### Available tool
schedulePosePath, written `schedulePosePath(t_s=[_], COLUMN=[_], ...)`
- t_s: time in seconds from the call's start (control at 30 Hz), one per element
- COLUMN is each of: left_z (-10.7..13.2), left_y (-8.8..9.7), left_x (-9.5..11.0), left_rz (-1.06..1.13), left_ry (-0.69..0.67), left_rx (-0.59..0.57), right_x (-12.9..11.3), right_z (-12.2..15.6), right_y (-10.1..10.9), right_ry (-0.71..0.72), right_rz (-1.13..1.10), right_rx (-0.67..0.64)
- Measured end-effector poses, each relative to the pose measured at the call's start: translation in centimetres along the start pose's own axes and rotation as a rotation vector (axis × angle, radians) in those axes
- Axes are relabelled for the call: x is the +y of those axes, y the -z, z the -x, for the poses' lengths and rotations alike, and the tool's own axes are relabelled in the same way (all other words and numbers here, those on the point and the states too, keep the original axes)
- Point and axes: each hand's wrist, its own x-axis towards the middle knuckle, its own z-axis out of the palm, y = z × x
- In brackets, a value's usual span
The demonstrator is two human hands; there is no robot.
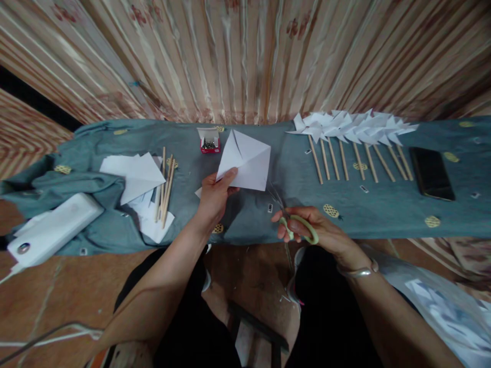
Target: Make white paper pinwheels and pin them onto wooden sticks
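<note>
A white square of paper (pixel 251 162), creased and with a slit running in from its upper edge, is pinched at its lower left by my left hand (pixel 215 197). My right hand (pixel 312 225) grips a pair of scissors (pixel 303 228) by the pale green handles. The scissor blades point up and left, close to the paper's lower right corner. Behind the paper stands an open red box (pixel 209 144) of small metal pins. A small bit of white paper shows beside my left hand, partly hidden by it.
Several paper pinwheels (pixel 345 128) on wooden sticks lie in a row at the right, beside a black phone (pixel 431 173). At left are white paper sheets (pixel 132 174), loose wooden sticks (pixel 167 191) and a white device (pixel 56 232) with a cable. A curtain (pixel 245 61) hangs behind.
</note>
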Motion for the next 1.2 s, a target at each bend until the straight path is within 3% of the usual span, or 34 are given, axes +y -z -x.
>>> schedulePosePath(t_s=[0.37,1.2], left_z=[0.8,1.2], left_y=[-0.8,-1.0], left_x=[-0.7,-0.7], left_rz=[-0.019,-0.049], left_ry=[0.047,0.060], left_rx=[-0.057,-0.044], right_x=[0.0,0.1], right_z=[-0.5,-0.7], right_y=[-0.6,-0.6], right_ry=[-0.001,-0.019], right_rz=[0.009,-0.073], right_rx=[0.006,0.002])
